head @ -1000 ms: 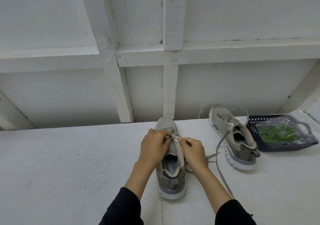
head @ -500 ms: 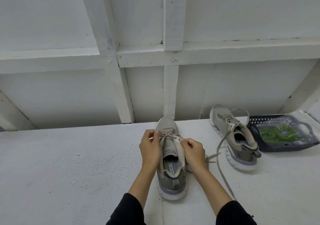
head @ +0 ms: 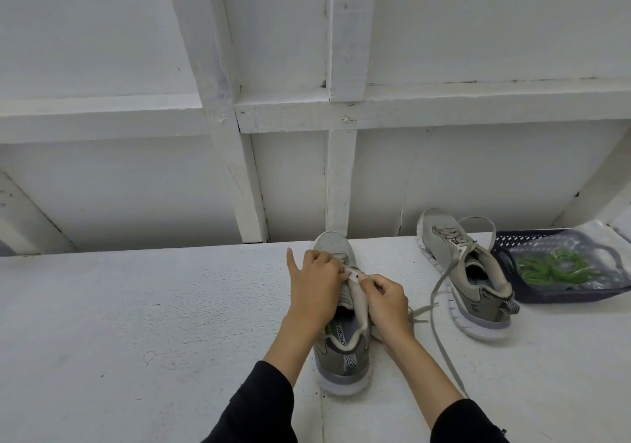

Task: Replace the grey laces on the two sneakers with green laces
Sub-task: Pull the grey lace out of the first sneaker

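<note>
Since half a second ago our left hand [head: 316, 280] has slid over the near sneaker [head: 341, 340], its index finger now sticking out. Its other fingers pinch the grey lace [head: 346, 267] at the eyelets; our right hand [head: 387, 297] pinches the sneaker's right eyelet edge. The sneaker stands mid-table [head: 136, 323], toe away. The second sneaker [head: 461, 272], lace trailing, lies right, beside the basket [head: 546, 294] holding green laces [head: 549, 266].

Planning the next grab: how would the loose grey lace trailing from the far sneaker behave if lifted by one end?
Probably floppy: the grey lace lies in slack curves across the white table. It looks flat and light, so it should drape and drag. It is threaded through the far sneaker, so pulling may tug that shoe.
</note>
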Available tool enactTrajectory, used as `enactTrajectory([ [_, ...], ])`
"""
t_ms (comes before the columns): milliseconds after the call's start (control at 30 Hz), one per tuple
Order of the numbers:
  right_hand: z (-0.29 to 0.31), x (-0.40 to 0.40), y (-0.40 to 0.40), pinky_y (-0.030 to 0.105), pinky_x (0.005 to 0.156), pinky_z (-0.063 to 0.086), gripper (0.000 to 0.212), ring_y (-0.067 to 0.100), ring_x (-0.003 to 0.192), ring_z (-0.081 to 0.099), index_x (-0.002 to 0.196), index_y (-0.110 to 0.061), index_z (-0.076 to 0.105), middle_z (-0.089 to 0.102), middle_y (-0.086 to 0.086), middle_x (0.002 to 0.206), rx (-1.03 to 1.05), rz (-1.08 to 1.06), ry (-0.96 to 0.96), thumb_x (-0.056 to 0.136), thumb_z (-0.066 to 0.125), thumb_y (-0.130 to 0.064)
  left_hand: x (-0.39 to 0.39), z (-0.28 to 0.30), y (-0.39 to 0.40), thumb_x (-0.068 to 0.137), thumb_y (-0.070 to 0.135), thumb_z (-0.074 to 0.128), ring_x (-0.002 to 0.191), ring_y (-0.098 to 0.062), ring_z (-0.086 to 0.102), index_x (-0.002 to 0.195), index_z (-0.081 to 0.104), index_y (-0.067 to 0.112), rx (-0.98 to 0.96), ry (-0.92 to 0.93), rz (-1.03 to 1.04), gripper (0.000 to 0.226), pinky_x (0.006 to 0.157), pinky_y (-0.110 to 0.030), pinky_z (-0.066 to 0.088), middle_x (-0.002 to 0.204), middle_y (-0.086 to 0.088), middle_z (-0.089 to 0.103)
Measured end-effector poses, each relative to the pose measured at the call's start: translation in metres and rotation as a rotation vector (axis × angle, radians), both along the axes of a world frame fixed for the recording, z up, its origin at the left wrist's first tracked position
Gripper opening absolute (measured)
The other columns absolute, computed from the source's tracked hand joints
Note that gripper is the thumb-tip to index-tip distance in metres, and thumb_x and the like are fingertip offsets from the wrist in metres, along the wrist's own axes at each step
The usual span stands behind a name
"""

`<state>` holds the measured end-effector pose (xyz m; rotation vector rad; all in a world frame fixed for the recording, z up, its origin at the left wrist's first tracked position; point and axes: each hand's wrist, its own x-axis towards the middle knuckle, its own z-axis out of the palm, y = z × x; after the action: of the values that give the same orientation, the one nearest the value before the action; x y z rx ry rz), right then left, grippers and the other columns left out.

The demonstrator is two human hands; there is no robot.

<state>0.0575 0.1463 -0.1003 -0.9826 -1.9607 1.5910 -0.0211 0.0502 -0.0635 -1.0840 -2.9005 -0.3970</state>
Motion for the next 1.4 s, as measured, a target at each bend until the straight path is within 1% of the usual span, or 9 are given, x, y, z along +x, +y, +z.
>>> enactTrajectory([
  [133, 0.0, 0.001, 0.0, 0.029, 0.06, 0.037, 0.027, 0.016, 0.064, 0.05, 0.08, 0.001, 0.066, 0.065, 0.02, 0.075, 0.007, 0.005, 0.0, 0.092, 0.058, -0.022, 0.001, 0.0, -0.002, 0.102, 0.029, 0.042, 0.105, -0.007, 0.052, 0.088, 0.055, 0.026, 0.428, -0.329, 0.01, 0.02, 0.118, -0.049, -0.006, 0.1, 0.009, 0.064],
  [200, 0.001, 0.001, 0.0, 0.029, 0.058, 0.035, 0.028, 0.015, 0.063, 0.048, 0.079, 0.001, 0.066, 0.062, 0.019, 0.07, 0.009, 0.004, 0.004, 0.092, 0.058, -0.022, 0.004, 0.007, -0.006, 0.103, 0.025, 0.041, 0.092, -0.008, 0.062, 0.086, 0.053, 0.022, 0.729, -0.54, 0.012, 0.021, 0.115, -0.038, 0.017, 0.091, 0.005, 0.069],
  [267, 0.0, 0.0, 0.0, 0.029, 0.058, 0.033, 0.028, 0.014, 0.06, 0.045, 0.077, -0.001, 0.066, 0.057, 0.011, 0.062, -0.004, -0.004, 0.007, 0.092, 0.059, -0.023, 0.006, 0.017, -0.009, 0.104, 0.02, 0.039, 0.08, -0.013, 0.066, 0.089, 0.05, 0.009, 1.039, -0.733, -0.001, 0.022, 0.092, -0.03, 0.047, 0.081, 0.002, 0.067],
  [367, -0.003, 0.0, 0.0, 0.029, 0.059, 0.033, 0.028, 0.015, 0.06, 0.045, 0.076, -0.001, 0.066, 0.054, 0.008, 0.062, -0.041, -0.011, 0.023, 0.092, 0.059, -0.023, 0.002, 0.028, -0.011, 0.105, 0.02, 0.035, 0.057, -0.007, 0.047, 0.086, 0.044, 0.011, 1.226, -0.81, 0.05, 0.023, 0.066, -0.028, 0.051, 0.068, 0.003, 0.047],
  [533, -0.002, 0.001, -0.001, 0.03, 0.059, 0.031, 0.032, 0.016, 0.059, 0.041, 0.065, -0.005, 0.057, 0.047, 0.005, 0.058, -0.061, 0.005, 0.041, 0.092, 0.058, -0.023, -0.006, 0.026, -0.011, 0.099, 0.038, 0.048, 0.056, -0.003, 0.043, 0.088, 0.057, 0.023, 0.685, -0.447, 0.022, 0.02, 0.055, -0.02, 0.035, 0.062, 0.011, 0.048],
  [700, -0.001, 0.001, -0.001, 0.029, 0.056, 0.028, 0.036, 0.013, 0.055, 0.037, 0.057, -0.014, 0.049, 0.042, -0.002, 0.052, -0.061, 0.003, 0.049, 0.092, 0.058, -0.017, -0.005, 0.013, 0.0, 0.099, 0.028, 0.05, 0.104, -0.024, 0.05, 0.108, 0.065, 0.013, 0.036, -0.048, -0.013, 0.023, 0.075, -0.035, 0.046, 0.109, -0.005, 0.054],
  [900, -0.001, 0.002, -0.002, 0.029, 0.057, 0.029, 0.034, 0.014, 0.056, 0.037, 0.06, -0.011, 0.05, 0.042, 0.002, 0.055, -0.057, 0.003, 0.062, 0.092, 0.058, -0.02, -0.001, 0.008, -0.001, 0.1, 0.023, 0.049, 0.095, -0.014, 0.05, 0.09, 0.06, 0.019, 0.606, -0.319, -0.105, 0.015, 0.083, -0.029, 0.044, 0.101, 0.003, 0.055],
  [1100, -0.003, 0.001, -0.002, 0.029, 0.058, 0.033, 0.032, 0.015, 0.059, 0.044, 0.073, 0.001, 0.061, 0.054, 0.015, 0.062, -0.039, -0.004, 0.043, 0.093, 0.057, -0.025, 0.008, 0.03, -0.01, 0.104, 0.028, 0.041, 0.057, -0.012, 0.045, 0.087, 0.051, 0.015, 1.023, -0.58, -0.059, 0.023, 0.057, -0.027, 0.044, 0.064, 0.002, 0.049],
  [1400, -0.005, 0.001, -0.001, 0.029, 0.058, 0.033, 0.032, 0.015, 0.059, 0.043, 0.073, 0.002, 0.06, 0.051, 0.007, 0.06, -0.038, -0.012, 0.028, 0.092, 0.058, -0.024, 0.0, 0.019, 0.002, 0.099, 0.035, 0.048, 0.108, -0.022, 0.042, 0.109, 0.069, 0.02, 0.005, 0.084, 0.002, 0.028, 0.067, -0.031, 0.035, 0.115, -0.001, 0.05],
])
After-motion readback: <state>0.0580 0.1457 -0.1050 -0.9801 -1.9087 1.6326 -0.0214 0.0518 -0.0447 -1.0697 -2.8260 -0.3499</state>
